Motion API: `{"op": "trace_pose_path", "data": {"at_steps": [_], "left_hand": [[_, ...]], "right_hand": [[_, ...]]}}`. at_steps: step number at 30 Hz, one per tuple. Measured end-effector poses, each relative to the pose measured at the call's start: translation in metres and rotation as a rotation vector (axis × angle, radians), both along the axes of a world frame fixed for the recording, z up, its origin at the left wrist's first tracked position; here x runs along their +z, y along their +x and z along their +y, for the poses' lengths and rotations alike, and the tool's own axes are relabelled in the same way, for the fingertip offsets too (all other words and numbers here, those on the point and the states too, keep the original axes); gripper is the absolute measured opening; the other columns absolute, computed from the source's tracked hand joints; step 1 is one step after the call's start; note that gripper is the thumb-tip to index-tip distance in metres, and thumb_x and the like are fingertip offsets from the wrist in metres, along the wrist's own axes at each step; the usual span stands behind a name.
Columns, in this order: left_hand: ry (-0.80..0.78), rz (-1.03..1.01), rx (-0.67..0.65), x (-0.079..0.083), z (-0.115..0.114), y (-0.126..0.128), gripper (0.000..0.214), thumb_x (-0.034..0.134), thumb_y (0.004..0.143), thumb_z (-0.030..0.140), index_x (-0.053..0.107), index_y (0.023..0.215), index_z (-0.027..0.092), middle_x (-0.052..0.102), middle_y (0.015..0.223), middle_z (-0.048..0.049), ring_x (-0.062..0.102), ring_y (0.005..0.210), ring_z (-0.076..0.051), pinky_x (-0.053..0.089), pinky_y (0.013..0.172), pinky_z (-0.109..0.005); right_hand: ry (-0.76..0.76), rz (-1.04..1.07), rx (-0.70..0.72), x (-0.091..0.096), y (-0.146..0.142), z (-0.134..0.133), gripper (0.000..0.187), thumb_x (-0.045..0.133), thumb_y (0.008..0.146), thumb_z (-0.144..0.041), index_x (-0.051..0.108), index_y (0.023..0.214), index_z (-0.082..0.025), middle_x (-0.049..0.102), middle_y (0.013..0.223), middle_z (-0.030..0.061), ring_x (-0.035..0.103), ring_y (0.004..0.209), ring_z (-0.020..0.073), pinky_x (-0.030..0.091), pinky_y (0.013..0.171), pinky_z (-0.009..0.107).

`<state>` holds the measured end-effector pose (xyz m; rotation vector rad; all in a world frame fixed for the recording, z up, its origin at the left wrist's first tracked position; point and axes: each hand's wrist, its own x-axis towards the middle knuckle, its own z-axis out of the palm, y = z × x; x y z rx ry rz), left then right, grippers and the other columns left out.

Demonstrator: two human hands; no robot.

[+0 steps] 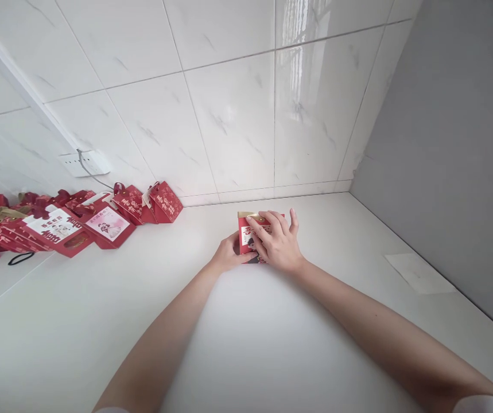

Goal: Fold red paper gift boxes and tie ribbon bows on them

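A small red gift box [247,232] with a gold top edge and a printed picture lies on the white table [246,344], near the tiled wall. My right hand [277,240] rests over the box, its fingers curved across the front. My left hand [228,254] grips the box's left side, its fingers curled around it. Much of the box is hidden under my right hand.
A row of several red gift boxes and bags [69,221] lies along the wall at the left, below a white wall socket [86,163] with a cable. A pale sheet of paper [418,272] lies at the right, close to the grey wall [457,143].
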<state>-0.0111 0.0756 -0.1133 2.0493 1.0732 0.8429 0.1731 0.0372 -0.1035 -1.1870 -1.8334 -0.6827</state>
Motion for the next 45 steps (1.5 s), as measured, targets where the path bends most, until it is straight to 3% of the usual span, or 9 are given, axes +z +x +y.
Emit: {"op": "trace_pose_path", "data": {"at_steps": [6,12,17,20,23,28,34,41,45], "left_hand": [[0.089,0.126,0.017,0.006,-0.010,0.008,0.048,0.072,0.071,0.039,0.059,0.113,0.019,0.071,0.095,-0.0044,0.067,0.085,-0.022,0.052,0.071,-0.032],[0.116,0.154,0.003,0.011,-0.017,0.018,0.054,0.072,0.071,0.040,0.057,0.120,0.024,0.071,0.103,-0.0025,0.067,0.091,-0.023,0.053,0.076,-0.033],[0.060,0.110,-0.014,0.006,-0.012,0.016,0.058,0.072,0.072,0.043,0.054,0.124,0.023,0.070,0.109,-0.0029,0.066,0.100,-0.023,0.053,0.084,-0.035],[0.028,0.093,-0.026,0.003,-0.010,0.014,0.059,0.072,0.072,0.043,0.055,0.124,0.023,0.070,0.111,-0.0036,0.065,0.103,-0.024,0.054,0.087,-0.036],[0.019,0.081,-0.033,0.002,-0.009,0.014,0.058,0.072,0.072,0.043,0.055,0.123,0.023,0.070,0.111,-0.0033,0.066,0.102,-0.024,0.054,0.087,-0.036],[0.006,0.070,-0.051,0.002,-0.008,0.014,0.056,0.072,0.073,0.045,0.055,0.122,0.023,0.069,0.114,-0.0033,0.066,0.103,-0.023,0.054,0.088,-0.037],[0.004,0.079,-0.051,0.000,-0.007,0.013,0.058,0.072,0.072,0.046,0.055,0.123,0.023,0.069,0.112,-0.0036,0.066,0.101,-0.023,0.054,0.087,-0.037],[-0.011,0.058,-0.118,0.003,-0.008,0.014,0.058,0.072,0.073,0.044,0.055,0.125,0.025,0.068,0.116,-0.0042,0.065,0.105,-0.024,0.052,0.093,-0.039],[-0.024,0.040,-0.101,0.006,-0.010,0.015,0.058,0.073,0.073,0.043,0.056,0.125,0.024,0.068,0.117,-0.0061,0.065,0.106,-0.025,0.051,0.094,-0.040]], "right_hand": [[-0.062,-0.029,0.108,0.017,-0.002,-0.007,0.040,0.045,0.094,-0.026,0.052,0.134,-0.031,0.056,0.129,0.0081,0.052,0.118,0.0252,0.002,0.116,0.058],[-0.226,0.315,0.079,0.036,0.002,-0.009,0.059,0.042,0.095,-0.034,0.025,0.150,-0.022,0.053,0.133,0.0126,0.050,0.121,0.0260,0.014,0.114,0.055],[-0.318,0.520,0.208,0.047,0.017,-0.001,0.031,0.051,0.092,-0.040,0.058,0.120,-0.027,0.068,0.107,0.0035,0.060,0.103,0.0233,0.006,0.115,0.058],[-0.361,0.641,0.337,0.050,0.020,0.002,0.015,0.062,0.086,-0.039,0.065,0.089,-0.024,0.069,0.095,0.0019,0.063,0.093,0.0223,0.026,0.110,0.053],[-0.426,0.926,0.501,0.050,0.018,0.004,0.016,0.065,0.083,-0.038,0.061,0.082,-0.022,0.068,0.085,0.0024,0.064,0.080,0.0198,0.049,0.083,0.039],[-0.454,1.268,0.663,0.045,0.016,0.009,0.024,0.069,0.081,-0.039,0.053,0.078,-0.022,0.066,0.072,0.0004,0.065,0.067,0.0166,0.051,0.067,0.031],[-0.403,1.188,0.630,0.052,0.020,0.007,0.024,0.072,0.079,-0.040,0.058,0.074,-0.021,0.067,0.069,-0.0006,0.065,0.067,0.0159,0.052,0.069,0.031],[-0.903,0.832,0.738,0.068,0.049,0.007,0.032,0.066,0.082,-0.049,0.073,0.078,-0.018,0.074,0.096,0.0059,0.067,0.076,0.0194,0.052,0.061,0.030],[-0.778,0.869,0.712,0.063,0.047,0.009,0.029,0.069,0.079,-0.047,0.075,0.078,-0.019,0.075,0.090,0.0051,0.068,0.082,0.0235,0.053,0.066,0.033]]}}
